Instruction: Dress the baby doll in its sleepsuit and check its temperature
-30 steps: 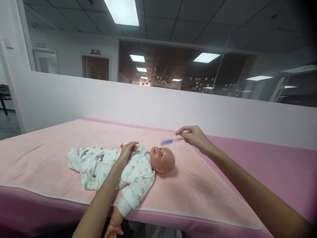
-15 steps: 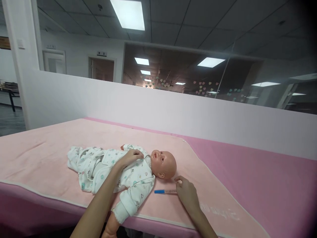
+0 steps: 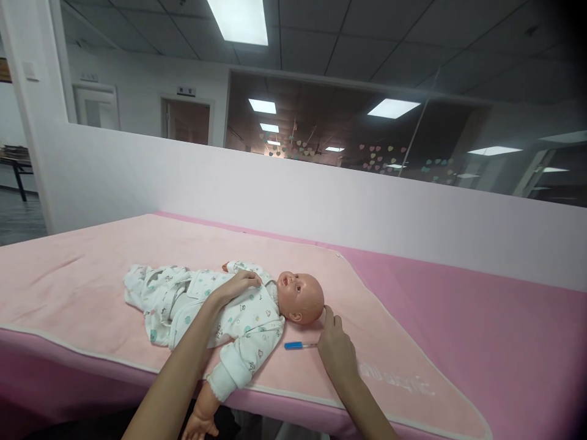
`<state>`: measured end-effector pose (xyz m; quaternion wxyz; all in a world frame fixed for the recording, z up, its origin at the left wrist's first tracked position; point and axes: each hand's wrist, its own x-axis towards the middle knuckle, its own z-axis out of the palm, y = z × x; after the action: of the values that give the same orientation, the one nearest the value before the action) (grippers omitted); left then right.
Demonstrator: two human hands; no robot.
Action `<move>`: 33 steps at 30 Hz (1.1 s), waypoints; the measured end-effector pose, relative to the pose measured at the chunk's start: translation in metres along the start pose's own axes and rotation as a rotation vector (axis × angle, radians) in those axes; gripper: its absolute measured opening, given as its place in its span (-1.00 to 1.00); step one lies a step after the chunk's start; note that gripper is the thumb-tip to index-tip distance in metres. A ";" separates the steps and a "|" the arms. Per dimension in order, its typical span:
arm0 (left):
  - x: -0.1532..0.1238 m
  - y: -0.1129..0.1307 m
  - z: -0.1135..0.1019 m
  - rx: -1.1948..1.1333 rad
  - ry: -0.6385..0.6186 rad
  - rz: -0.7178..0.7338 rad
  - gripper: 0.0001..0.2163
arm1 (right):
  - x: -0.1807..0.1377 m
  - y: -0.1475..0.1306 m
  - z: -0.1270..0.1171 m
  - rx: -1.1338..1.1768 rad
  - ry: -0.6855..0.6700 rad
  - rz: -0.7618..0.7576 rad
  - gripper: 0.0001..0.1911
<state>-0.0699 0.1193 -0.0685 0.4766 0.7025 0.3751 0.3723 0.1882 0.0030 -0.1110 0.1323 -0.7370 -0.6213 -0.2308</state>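
Note:
A baby doll [image 3: 300, 298] lies on its back with its bald head to the right. It wears a white patterned outfit [image 3: 250, 311], and one arm hangs over the near edge. My left hand [image 3: 241, 284] rests on the doll's upper chest below the collar, its fingers laid over the cloth. At the crown of the head is my right hand [image 3: 335, 345], fingers stretched out, the fingertips at or touching the scalp. Beside that hand lies a slim stick with a blue end [image 3: 293, 346]; my right hand hides its other end.
A pale pink blanket [image 3: 105, 244] with white edging covers much of the darker pink padded surface [image 3: 458, 287]. Behind it runs a low white wall [image 3: 321, 195] with glass above. A table [image 3: 18, 168] stands far left.
My right hand has moved up and left, closer to the doll's head, and covers more of the stick. My left hand stays on the chest. The view has shifted slightly.

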 end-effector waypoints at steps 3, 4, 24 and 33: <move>-0.001 0.003 0.000 0.007 0.019 0.019 -0.81 | 0.001 0.003 -0.002 -0.008 0.156 0.061 -0.57; -0.001 0.004 0.000 0.033 0.019 0.034 -0.81 | 0.001 0.002 -0.004 -0.010 0.245 0.075 -0.59; 0.002 -0.006 0.005 0.021 0.086 0.226 -0.90 | 0.054 -0.147 -0.017 0.895 0.433 -0.456 -0.55; 0.001 -0.004 0.004 -0.073 0.099 0.216 -0.83 | 0.057 -0.152 -0.016 0.943 0.365 -0.399 -0.47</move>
<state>-0.0662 0.1194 -0.0730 0.4400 0.7017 0.3064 0.4692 0.0441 0.0731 -0.0827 0.5082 -0.4134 -0.7521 -0.0719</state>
